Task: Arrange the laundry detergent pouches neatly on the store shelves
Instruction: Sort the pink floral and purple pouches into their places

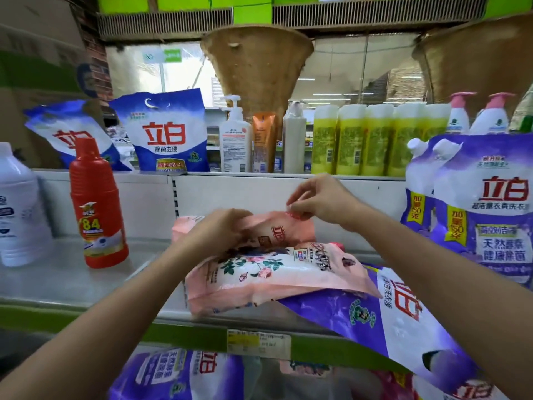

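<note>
Two pink detergent pouches lie on the middle shelf [69,278]. The rear pink pouch [277,229] is gripped by both hands: my left hand [215,232] holds its left part, and my right hand [320,200] pinches its top right corner. The front pink pouch [259,272], printed with flowers, lies flat and partly on a purple pouch [383,316] that hangs over the shelf's front edge. Two upright purple pouches [484,209] stand at the right.
A red bottle [96,209] and a white jug [17,209] stand at the left of the shelf. Blue-white detergent bags [167,134], pump bottles and yellow bottles [363,140] line the upper shelf. More purple pouches [178,373] lie on the shelf below.
</note>
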### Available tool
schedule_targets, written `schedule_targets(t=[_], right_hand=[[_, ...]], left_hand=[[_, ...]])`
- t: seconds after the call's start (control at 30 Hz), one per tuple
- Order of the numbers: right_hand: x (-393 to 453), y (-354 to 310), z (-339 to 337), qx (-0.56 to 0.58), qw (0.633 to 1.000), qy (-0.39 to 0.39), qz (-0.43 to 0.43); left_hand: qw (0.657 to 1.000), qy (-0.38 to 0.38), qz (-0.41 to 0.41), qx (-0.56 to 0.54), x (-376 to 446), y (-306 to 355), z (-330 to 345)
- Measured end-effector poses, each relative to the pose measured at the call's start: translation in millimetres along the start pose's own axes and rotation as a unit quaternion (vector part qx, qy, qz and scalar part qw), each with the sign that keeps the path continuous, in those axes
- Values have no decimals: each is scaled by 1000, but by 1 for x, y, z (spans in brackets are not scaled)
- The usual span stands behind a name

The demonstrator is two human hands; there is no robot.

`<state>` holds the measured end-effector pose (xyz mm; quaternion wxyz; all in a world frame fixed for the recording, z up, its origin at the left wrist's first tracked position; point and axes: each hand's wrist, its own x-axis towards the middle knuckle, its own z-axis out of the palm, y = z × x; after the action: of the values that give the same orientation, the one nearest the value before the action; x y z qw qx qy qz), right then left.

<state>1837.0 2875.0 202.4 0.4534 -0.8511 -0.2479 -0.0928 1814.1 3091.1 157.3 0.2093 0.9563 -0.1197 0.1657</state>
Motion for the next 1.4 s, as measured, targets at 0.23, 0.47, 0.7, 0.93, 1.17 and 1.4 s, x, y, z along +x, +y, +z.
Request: schedule_targets(t=[0.23,0.47,0.7,0.93,1.17,1.4], right_hand=[[8,2,-12,49,982,173,-57],[-3,43,5,180,974,-2,141],[-11,23,10,276,953,-114,44],[-41,10,22,357,932,-57,3],[-60,19,15,430,900,-25,68],[-82,-5,13,407,912,-30,28]], left_hand=[[974,197,-24,-114,22,7,-12],[823,337,-97,-447,40,22,-44],[715,330,-107,-607,21,53,-74],[691,186,-169,-678,2,60,-68],[779,93,-84,-614,-15,43,-39],[768,82,-34,-634,-26,61,-51]])
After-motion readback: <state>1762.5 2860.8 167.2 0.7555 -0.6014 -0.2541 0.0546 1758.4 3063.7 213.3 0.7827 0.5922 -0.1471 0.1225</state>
